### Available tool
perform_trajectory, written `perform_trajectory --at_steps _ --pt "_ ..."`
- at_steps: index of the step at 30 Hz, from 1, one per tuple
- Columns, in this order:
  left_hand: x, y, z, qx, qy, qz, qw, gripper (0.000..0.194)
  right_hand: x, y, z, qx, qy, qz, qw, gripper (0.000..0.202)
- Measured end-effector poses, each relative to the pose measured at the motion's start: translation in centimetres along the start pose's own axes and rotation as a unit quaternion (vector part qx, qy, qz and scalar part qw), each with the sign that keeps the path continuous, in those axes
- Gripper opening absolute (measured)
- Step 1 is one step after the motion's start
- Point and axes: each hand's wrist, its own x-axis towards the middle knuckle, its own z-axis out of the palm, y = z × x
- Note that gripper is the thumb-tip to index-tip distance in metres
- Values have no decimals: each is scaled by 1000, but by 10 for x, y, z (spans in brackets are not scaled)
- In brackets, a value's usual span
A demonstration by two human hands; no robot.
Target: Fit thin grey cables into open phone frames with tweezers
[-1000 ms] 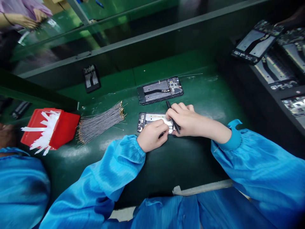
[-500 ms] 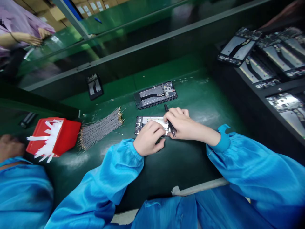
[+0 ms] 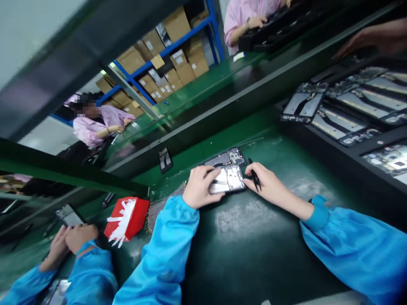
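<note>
As seems wise with something probably light, stiff, slick on its metal face and fragile at its exposed circuit board (image 3: 237, 176), take the slim backless phone with a silvery interior (image 3: 226, 181) by its thin dark long sides, placed over the glossy green bench (image 3: 235, 254) nearer the far edge than the near one. Note the left hand (image 3: 199, 186) clamped over the phone's left end, with a thumb along the side facing the bench's near edge. Note also the right hand (image 3: 267, 184), with fingers pinched around slim black tweezers (image 3: 255, 178), just beside the right end, without any sure sign of contact.
</note>
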Motion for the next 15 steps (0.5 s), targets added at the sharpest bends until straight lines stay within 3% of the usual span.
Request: perform_trajectory --at_steps 2,4,5,7,10,15 --pt "29 -22 -1 41 12 -63 997 64 -1 3 1 -2 8 -10 1000 12" --pt "57 -46 2 70 12 -178 981 60 -2 5 2 -12 1 -20 1000 12" --pt "67 -58 4 79 0 -250 965 57 -3 5 2 -18 -4 -22 1000 11" --pt "79 -80 8 88 -3 -311 946 53 -4 5 2 -28 -12 -24 999 11" --pt "68 -109 9 99 -16 -410 906 52 -4 3 4 -35 -24 -35 998 12" --pt "20 -138 3 98 -34 -588 802 37 -2 -2 10 -52 -23 -60 997 16"
